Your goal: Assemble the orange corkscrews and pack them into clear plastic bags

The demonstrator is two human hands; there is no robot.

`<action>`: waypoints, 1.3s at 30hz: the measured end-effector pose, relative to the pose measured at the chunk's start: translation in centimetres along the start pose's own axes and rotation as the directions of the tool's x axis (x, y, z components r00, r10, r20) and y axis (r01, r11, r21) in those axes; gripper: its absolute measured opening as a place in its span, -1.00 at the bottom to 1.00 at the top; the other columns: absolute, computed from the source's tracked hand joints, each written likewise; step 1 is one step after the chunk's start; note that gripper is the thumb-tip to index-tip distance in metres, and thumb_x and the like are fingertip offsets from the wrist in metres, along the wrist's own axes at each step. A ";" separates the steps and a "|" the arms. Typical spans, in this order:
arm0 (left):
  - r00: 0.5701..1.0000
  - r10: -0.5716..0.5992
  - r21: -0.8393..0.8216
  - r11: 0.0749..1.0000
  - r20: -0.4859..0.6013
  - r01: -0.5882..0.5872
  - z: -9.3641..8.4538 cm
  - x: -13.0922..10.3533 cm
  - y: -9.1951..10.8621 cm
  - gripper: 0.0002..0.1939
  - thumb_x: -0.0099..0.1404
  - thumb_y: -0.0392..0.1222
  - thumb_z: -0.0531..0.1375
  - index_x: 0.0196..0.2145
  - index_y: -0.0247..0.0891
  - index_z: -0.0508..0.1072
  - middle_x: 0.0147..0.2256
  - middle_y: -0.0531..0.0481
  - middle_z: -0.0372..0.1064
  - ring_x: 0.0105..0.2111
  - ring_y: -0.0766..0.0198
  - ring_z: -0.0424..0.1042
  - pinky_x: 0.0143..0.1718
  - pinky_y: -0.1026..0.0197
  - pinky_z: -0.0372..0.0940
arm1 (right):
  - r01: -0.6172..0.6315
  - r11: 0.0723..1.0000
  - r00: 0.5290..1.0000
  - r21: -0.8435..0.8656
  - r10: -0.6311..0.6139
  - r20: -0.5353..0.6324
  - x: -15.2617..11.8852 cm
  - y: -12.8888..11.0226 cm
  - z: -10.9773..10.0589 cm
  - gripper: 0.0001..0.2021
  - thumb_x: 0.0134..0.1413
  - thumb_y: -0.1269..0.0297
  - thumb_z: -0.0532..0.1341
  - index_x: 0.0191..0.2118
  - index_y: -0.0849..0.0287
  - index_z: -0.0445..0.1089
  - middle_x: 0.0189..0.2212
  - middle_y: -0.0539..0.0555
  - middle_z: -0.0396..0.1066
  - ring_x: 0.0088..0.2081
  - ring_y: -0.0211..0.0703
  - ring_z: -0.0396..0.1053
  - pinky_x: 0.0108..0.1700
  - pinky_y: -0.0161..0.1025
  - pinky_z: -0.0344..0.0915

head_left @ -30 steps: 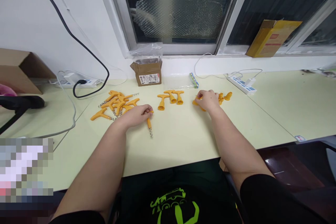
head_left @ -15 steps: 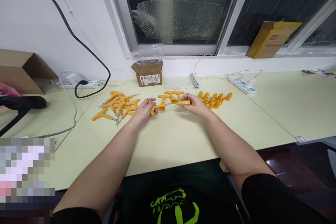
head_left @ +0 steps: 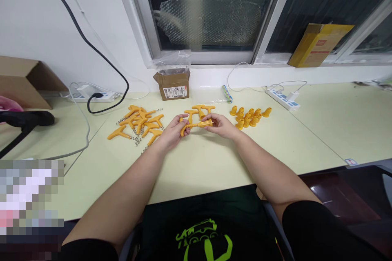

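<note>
My left hand (head_left: 175, 130) grips the T-shaped handle of a yellow corkscrew (head_left: 192, 126), which points right. Around the far end of its screw sits a yellow bell-shaped sleeve (head_left: 204, 124), held at its wide rim by the fingers of my right hand (head_left: 221, 125). Just behind my hands, several yellow corkscrews (head_left: 191, 113) lie on the table, one with a sleeve visible. A pile of corkscrews with bare metal spirals (head_left: 139, 122) lies to the left. To the right stands a group of loose yellow sleeves (head_left: 247, 117).
A small open cardboard box (head_left: 174, 85) and a clear plastic bag (head_left: 208, 94) rest by the wall. Power strips with cables stand at the left (head_left: 104, 97) and right (head_left: 281, 99). A black cable (head_left: 76, 24) hangs down at left.
My right hand has brought the sleeve leftward onto the corkscrew's screw. My left hand has shifted slightly right, uncovering more of the corkscrew pile.
</note>
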State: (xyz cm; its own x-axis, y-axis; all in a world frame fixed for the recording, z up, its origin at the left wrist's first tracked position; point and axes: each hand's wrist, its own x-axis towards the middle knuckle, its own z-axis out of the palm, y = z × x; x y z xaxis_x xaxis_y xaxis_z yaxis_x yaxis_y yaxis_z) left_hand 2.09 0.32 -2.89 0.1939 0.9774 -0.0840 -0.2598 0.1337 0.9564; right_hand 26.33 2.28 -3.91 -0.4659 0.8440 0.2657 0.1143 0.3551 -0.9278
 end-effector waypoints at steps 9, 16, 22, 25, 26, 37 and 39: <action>0.979 -0.203 -0.105 0.974 -0.013 0.201 0.0 -0.2 0.0 -0.39 0.15 -0.32 0.45 0.08 -0.20 0.28 -0.21 -0.03 0.51 -0.27 0.33 0.59 -0.10 0.24 0.48 | 0.211 0.927 0.975 -0.309 -0.224 -0.009 0.1 -1.6 0.9 -0.82 0.12 0.19 0.34 -0.15 0.07 0.51 -0.12 0.12 0.55 -0.03 0.03 0.46 0.11 0.01 0.35; 0.980 0.177 0.094 0.978 0.094 -0.186 0.5 -0.6 -0.5 -0.19 0.11 -0.16 0.52 0.16 -0.10 0.14 -0.23 0.09 0.48 -0.30 0.33 0.57 0.00 0.06 0.47 | -0.065 0.995 0.994 0.079 0.072 -0.087 0.0 -1.1 1.9 -0.65 0.00 0.00 0.45 -0.20 0.09 0.45 -0.32 0.02 0.53 -0.35 -0.14 0.48 -0.23 -0.15 0.48; 0.924 0.328 0.353 0.856 0.195 -0.379 0.6 -1.2 -0.2 -0.24 0.17 -0.08 0.48 0.19 -0.10 0.18 -0.21 -0.03 0.54 -0.14 0.18 0.58 0.06 0.03 0.41 | -0.368 0.872 0.926 0.323 0.376 0.039 0.5 -1.9 2.3 -0.64 0.14 -0.06 0.37 -0.34 0.13 0.37 -0.56 -0.02 0.44 -0.62 -0.29 0.33 -0.53 -0.31 0.40; 0.902 0.359 0.399 0.810 0.240 -0.429 0.8 -1.4 -0.3 -0.32 0.21 -0.07 0.46 0.16 -0.10 0.23 -0.16 -0.08 0.56 -0.10 0.14 0.59 0.09 -0.02 0.40 | -0.540 0.762 0.835 0.358 0.538 0.114 0.5 -2.3 2.3 -0.68 0.27 -0.05 0.27 -0.30 0.12 0.35 -0.65 -0.04 0.37 -0.70 -0.30 0.20 -0.66 -0.35 0.28; 0.898 0.362 0.403 0.805 0.249 -0.436 0.9 -1.4 -0.3 -0.35 0.21 -0.07 0.45 0.14 -0.10 0.24 -0.14 -0.09 0.57 -0.09 0.13 0.59 0.10 -0.03 0.39 | -0.567 0.745 0.818 0.353 0.559 0.133 0.5 -2.4 2.2 -0.68 0.30 -0.05 0.24 -0.27 0.12 0.35 -0.67 -0.05 0.35 -0.71 -0.30 0.18 -0.68 -0.35 0.25; 0.931 0.341 0.363 0.857 0.129 -0.365 0.5 -0.8 -0.3 -0.34 0.16 -0.06 0.48 0.09 -0.12 0.24 -0.24 -0.02 0.55 -0.13 0.16 0.58 0.03 0.04 0.42 | -0.130 0.968 0.990 0.215 0.138 -0.020 0.0 -1.9 0.9 -0.61 -0.08 0.23 0.49 -0.13 0.09 0.39 -0.19 -0.01 0.49 -0.32 -0.26 0.48 -0.23 -0.25 0.48; 0.931 0.342 0.364 0.857 0.128 -0.365 0.4 -0.9 -0.2 -0.32 0.14 -0.05 0.49 0.09 -0.12 0.24 -0.25 -0.02 0.54 -0.15 0.16 0.58 0.00 0.05 0.43 | -0.182 0.948 0.982 0.262 0.188 0.000 0.1 -2.0 0.9 -0.66 -0.08 0.21 0.48 -0.20 0.12 0.41 -0.33 -0.04 0.49 -0.38 -0.26 0.47 -0.26 -0.25 0.48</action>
State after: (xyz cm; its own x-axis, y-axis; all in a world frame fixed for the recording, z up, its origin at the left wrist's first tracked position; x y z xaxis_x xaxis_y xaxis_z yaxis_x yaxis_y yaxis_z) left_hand 2.32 -0.62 -2.92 0.2132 0.9346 0.2847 0.0505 -0.3015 0.9521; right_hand 25.26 1.33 -2.30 -0.4357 0.8960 0.0862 -0.0374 0.0777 -0.9963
